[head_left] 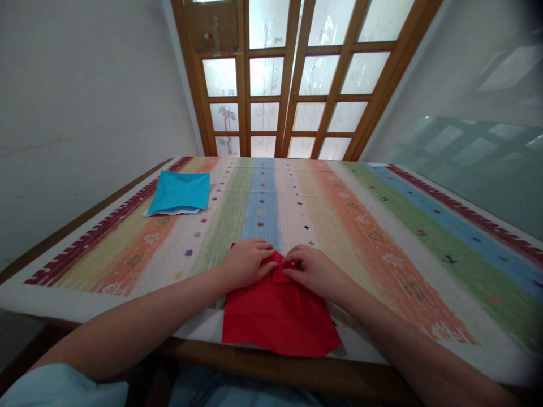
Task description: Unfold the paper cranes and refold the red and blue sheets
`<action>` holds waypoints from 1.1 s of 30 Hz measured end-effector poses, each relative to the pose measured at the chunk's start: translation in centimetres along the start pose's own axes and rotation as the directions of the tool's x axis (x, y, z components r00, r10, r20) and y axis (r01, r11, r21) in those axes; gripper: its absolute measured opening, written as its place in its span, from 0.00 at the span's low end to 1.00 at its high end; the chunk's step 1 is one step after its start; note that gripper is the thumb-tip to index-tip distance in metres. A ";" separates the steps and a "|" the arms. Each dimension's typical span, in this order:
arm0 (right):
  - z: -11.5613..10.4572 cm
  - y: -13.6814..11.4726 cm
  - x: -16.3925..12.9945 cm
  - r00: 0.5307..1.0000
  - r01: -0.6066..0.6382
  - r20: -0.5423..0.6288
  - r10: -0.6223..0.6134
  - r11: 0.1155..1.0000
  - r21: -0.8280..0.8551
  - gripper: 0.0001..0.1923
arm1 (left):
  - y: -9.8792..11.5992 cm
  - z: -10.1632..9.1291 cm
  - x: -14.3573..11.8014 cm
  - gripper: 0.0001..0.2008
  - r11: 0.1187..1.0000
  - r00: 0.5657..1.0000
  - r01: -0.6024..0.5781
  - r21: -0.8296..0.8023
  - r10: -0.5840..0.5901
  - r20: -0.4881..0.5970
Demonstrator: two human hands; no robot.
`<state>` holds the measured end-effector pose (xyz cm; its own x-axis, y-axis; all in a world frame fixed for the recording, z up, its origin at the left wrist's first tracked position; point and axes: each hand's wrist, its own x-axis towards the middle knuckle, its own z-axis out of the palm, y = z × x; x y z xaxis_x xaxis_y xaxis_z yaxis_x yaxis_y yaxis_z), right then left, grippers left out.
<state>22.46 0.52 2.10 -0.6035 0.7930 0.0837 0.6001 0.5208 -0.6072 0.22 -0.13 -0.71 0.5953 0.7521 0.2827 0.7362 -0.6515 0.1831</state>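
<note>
A sheet of red paper [275,316] with crease lines lies at the table's front edge, its near edge reaching past the cloth. My left hand [248,263] rests flat on the paper's upper left part, fingers stretched out and thumb near the middle. My right hand [311,270] pinches a small folded flap [281,276] of the red paper between thumb and fingers, just right of my left thumb. Part of the paper's far edge is hidden under both hands.
A blue paper [182,192] with a white underside, folded, lies at the far left of the table. A striped tablecloth [348,243] covers the table. Beyond stand wood-framed glass doors [288,99]; a glass panel [470,164] leans at the right wall.
</note>
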 end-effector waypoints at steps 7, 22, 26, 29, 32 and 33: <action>0.6 0.0 -0.4 1.000 0.008 -0.011 -0.008 1.000 -0.014 0.08 | 0.1 -0.2 0.0 0.15 1.000 1.000 -0.003 0.019 0.003 0.002; 0.4 0.4 -0.4 0.998 0.063 0.003 -0.064 0.974 -0.218 0.08 | 0.3 -0.4 0.1 0.14 0.999 0.999 -0.029 0.035 0.028 0.024; 0.2 0.6 -0.3 1.000 0.014 -0.016 -0.019 0.965 -0.262 0.19 | 0.3 -0.4 0.1 0.14 0.999 0.999 -0.024 0.038 0.023 0.023; -0.1 0.5 -0.4 0.999 0.022 0.031 -0.014 0.957 -0.290 0.17 | 0.2 -0.3 0.0 0.14 0.999 1.000 -0.014 0.030 0.014 0.020; -0.4 0.5 -0.4 0.997 0.044 0.076 -0.022 0.951 -0.306 0.14 | 0.1 -0.3 0.0 0.16 1.000 1.000 -0.003 0.025 0.003 0.016; -0.5 0.5 -0.4 0.996 0.049 0.090 -0.022 0.948 -0.313 0.13 | 0.1 -0.3 -0.1 0.17 1.000 1.000 -0.001 0.027 0.000 0.017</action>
<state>23.31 0.66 2.15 -0.6612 0.7498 0.0256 0.7039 0.6318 -0.3244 0.19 -0.29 -0.39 0.6010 0.7536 0.2664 0.7441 -0.6492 0.1578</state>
